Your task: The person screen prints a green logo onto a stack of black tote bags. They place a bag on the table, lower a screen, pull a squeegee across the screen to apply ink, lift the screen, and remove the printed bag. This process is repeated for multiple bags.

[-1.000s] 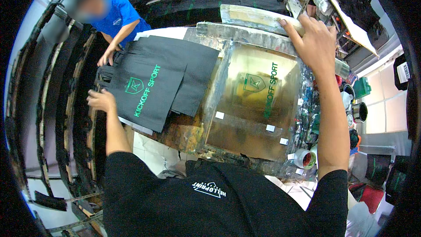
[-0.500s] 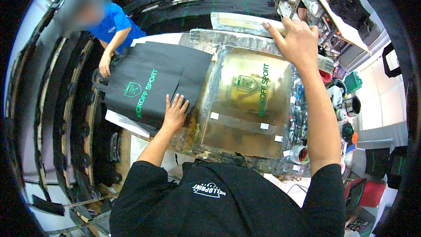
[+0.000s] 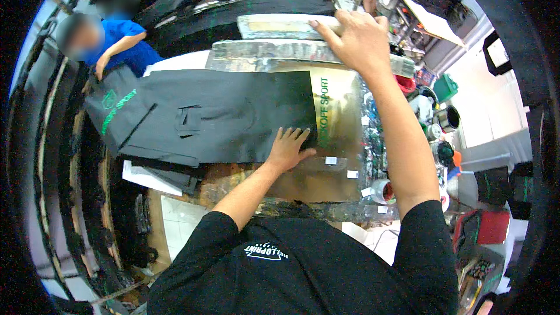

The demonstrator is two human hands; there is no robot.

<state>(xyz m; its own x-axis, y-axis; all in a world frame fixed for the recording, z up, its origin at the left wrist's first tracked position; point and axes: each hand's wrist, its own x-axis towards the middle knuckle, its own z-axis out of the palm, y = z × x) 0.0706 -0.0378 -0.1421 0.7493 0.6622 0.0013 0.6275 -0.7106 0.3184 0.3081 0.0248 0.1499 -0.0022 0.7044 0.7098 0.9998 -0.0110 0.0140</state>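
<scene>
A black bag (image 3: 268, 102) with a cut-out handle lies partly over a yellowish board (image 3: 344, 99), whose green printed lettering and crest are now partly covered. My left hand (image 3: 287, 150) rests on the bag's near right corner, fingers stretched and thumb apart. At the far side my right hand (image 3: 363, 38) is closed round the right end of a long pale bar (image 3: 274, 25); what the bar belongs to is unclear. On the left, another black bag (image 3: 119, 108) with a green print curls up beside a co-worker's hand (image 3: 100, 69).
Across the table (image 3: 233, 186), a co-worker in a blue shirt (image 3: 125, 52) stands at the far left. A paint-smeared beam (image 3: 262, 52) runs along the back. Cans (image 3: 448, 118) and a green container (image 3: 445, 87) crowd the right; a jar (image 3: 382, 189) stands nearer. Racks (image 3: 76, 157) hold black pieces.
My left hand has moved right, and a plain black bag now reaches over the board. The printed bag has shifted left towards the co-worker. My right hand still grips the bar.
</scene>
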